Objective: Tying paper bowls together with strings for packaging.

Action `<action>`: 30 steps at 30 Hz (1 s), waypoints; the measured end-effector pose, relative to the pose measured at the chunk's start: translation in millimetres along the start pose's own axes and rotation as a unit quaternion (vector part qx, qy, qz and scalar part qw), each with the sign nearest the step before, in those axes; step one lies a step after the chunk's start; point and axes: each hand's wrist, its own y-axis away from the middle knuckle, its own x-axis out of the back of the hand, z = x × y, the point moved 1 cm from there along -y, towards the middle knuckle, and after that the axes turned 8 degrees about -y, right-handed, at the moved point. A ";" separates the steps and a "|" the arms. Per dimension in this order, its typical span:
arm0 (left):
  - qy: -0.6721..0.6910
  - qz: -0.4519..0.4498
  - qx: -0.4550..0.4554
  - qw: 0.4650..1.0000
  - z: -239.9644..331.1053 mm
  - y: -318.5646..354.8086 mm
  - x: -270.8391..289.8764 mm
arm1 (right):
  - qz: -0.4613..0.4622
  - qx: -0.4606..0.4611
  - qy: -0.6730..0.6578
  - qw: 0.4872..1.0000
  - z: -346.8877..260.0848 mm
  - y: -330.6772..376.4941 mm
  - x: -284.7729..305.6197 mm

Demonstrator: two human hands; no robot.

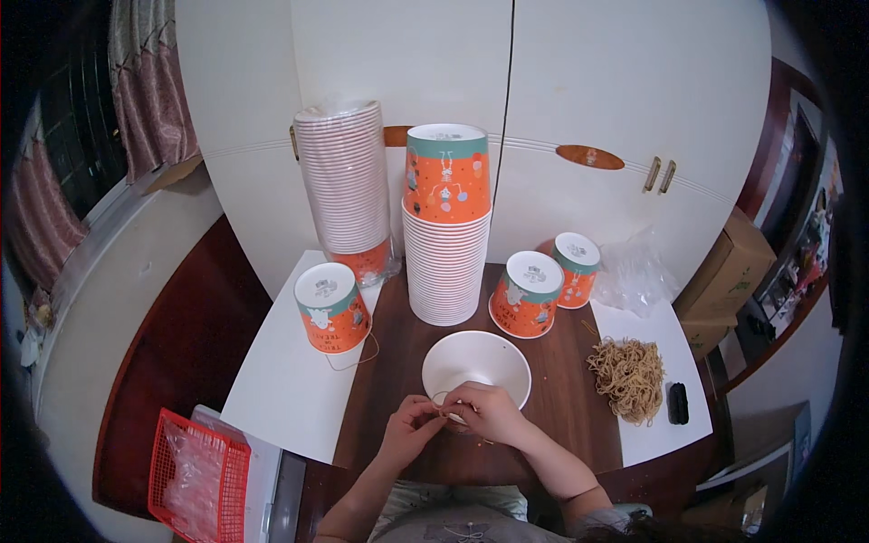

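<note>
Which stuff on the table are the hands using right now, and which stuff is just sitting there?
In use:
- left hand and right hand, pinching a rubber band
- open white paper bowl right behind them

Just sitting there:
- pile of rubber bands
- two tall bowl stacks
- three upside-down orange bowls
- clear plastic bag
- red basket
- small black object

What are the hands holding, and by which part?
Both hands pinch a thin rubber band between their fingers, at the near rim of the open white cup. The exact spot on the band is too small to tell.
</note>
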 end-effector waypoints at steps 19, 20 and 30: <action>0.151 0.008 0.056 0.987 -2.9 -1.4 6.3 | 0.005 -0.017 0.020 1.000 2.2 2.6 0.7; 0.118 -0.009 0.071 0.990 0.0 -0.6 6.3 | 0.007 -0.017 0.021 1.000 2.1 2.6 0.9; 0.053 -0.004 0.056 0.997 7.4 -0.2 5.4 | 0.027 0.010 0.000 1.000 -5.4 1.5 2.2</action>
